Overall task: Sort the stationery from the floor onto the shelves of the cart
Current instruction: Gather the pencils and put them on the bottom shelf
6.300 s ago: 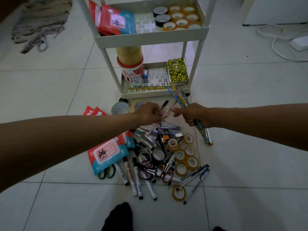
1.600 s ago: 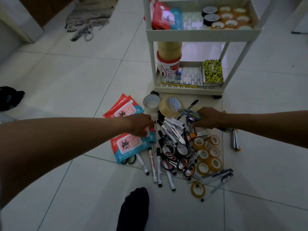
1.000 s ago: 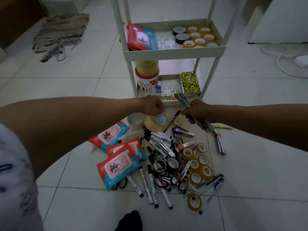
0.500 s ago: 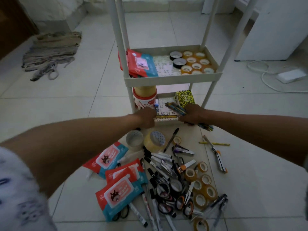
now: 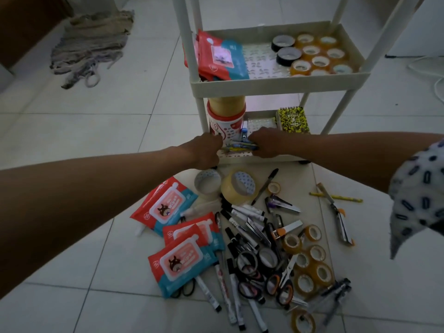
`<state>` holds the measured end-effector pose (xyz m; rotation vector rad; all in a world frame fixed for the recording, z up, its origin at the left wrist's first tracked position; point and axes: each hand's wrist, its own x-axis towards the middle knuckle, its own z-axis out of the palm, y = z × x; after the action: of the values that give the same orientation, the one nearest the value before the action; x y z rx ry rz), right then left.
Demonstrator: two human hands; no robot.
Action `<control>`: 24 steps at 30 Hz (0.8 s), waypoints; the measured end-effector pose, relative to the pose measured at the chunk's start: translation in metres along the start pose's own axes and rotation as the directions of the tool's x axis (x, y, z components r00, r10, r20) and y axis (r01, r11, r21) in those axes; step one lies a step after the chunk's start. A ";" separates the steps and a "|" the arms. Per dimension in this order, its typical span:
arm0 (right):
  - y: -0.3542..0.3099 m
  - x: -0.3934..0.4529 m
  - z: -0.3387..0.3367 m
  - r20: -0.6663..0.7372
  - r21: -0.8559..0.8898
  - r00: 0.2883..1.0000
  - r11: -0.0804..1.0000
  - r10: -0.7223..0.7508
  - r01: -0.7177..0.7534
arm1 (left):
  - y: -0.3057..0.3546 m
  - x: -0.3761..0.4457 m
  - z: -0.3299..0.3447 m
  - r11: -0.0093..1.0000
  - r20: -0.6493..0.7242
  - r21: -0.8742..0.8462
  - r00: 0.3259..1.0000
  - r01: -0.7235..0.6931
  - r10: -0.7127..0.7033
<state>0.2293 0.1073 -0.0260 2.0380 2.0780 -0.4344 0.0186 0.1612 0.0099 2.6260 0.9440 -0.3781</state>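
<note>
Two shelves of the cart [image 5: 278, 84] part-filled; both hands — left hand [image 5: 207, 150], right hand [image 5: 265, 144] — clasp pens [image 5: 240, 146]; floor pile [image 5: 259, 246] remains.

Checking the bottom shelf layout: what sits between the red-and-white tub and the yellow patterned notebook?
Head view: a small blue item upright beside the tub, then bare perforated shelf floor up to the notebook.

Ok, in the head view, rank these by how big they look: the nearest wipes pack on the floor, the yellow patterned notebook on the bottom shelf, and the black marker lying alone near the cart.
1. Wipes pack, nearest the camera, so flattered.
2. Notebook.
3. Black marker.
</note>
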 end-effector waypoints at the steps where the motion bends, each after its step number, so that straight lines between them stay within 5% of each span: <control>1: -0.003 0.004 0.001 -0.003 0.014 1.000 1.000 -0.009 0.009 | 0.000 0.000 0.001 1.000 -0.012 -0.019 1.000 0.006 -0.006; 8: -0.008 0.017 0.004 0.000 0.117 0.997 0.991 -0.073 0.072 | 0.015 0.013 0.009 0.997 -0.103 -0.077 0.995 -0.003 -0.005; 17: 0.025 0.008 0.007 0.003 0.325 1.000 0.946 -0.002 0.001 | 0.024 0.040 0.019 1.000 -0.039 -0.022 0.999 0.021 -0.022; 24: 0.049 0.003 0.029 -0.028 0.198 0.996 0.977 0.086 -0.078 | 0.023 0.060 0.034 1.000 0.095 -0.011 0.995 -0.012 0.013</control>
<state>0.2767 0.1010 -0.0576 2.2480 2.0343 -0.6153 0.0738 0.1653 -0.0377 2.5786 0.8954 -0.4898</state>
